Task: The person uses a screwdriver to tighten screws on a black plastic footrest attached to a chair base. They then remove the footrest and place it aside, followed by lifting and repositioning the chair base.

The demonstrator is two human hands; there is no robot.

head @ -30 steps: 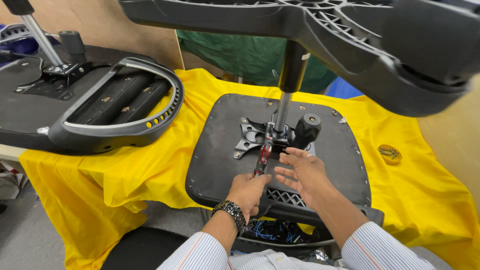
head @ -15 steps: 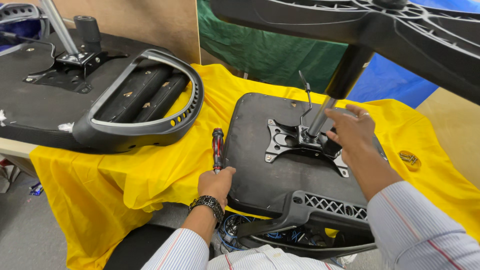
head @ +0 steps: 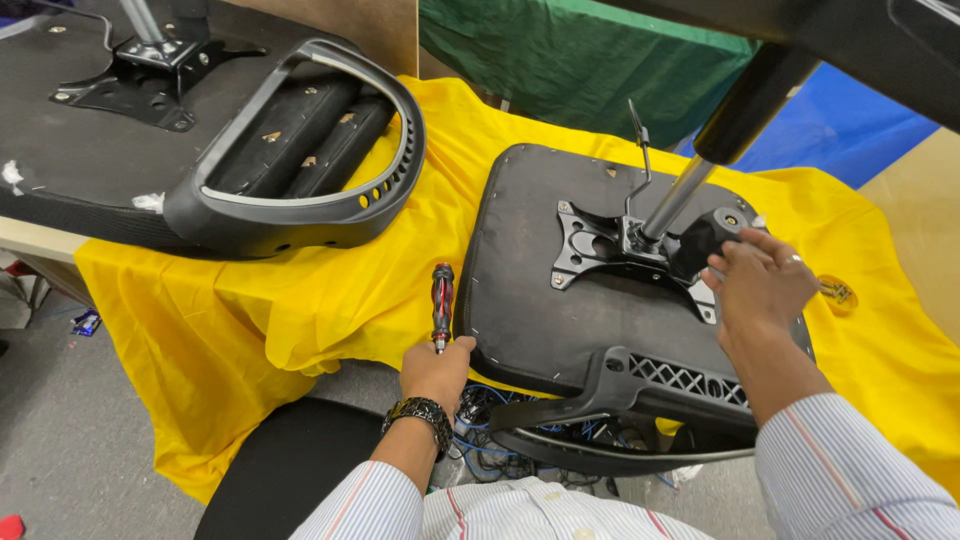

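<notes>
At the far left corner of the table (head: 30, 245), an upturned black chair seat (head: 90, 160) lies with a metal bracket (head: 140, 75) bolted to its underside, and a curved black armrest frame (head: 300, 195) rests against it, overlapping the yellow cloth (head: 300, 300) that drapes the table's near edge. On that cloth, close to the near edge and just left of the second seat, lies a screwdriver (head: 441, 300) with a red and black handle, its shaft pointing toward the person. The left hand (head: 437, 370), with a dark beaded bracelet (head: 420, 412) on the wrist, has its grip pinching the near end of the screwdriver between thumb and fingertips, the rest of the tool lying flat on the cloth. Just to the right, a second black chair seat (head: 540, 310) lies upside down in the middle of the cloth, its front lip overhanging the table's near edge. A grey mounting plate (head: 590, 245) is fixed at its centre, with a thin lever (head: 640, 150) and a shiny gas cylinder (head: 680, 195) rising from it into a black chair base (head: 860, 40) overhead. The right hand (head: 765, 285) rests at the plate's right side, its grip loosely spread with fingers curled against a black knob (head: 700, 240); whether it clasps the knob cannot be told. Green and blue sheets (head: 560, 60) hang behind the far edge.
</notes>
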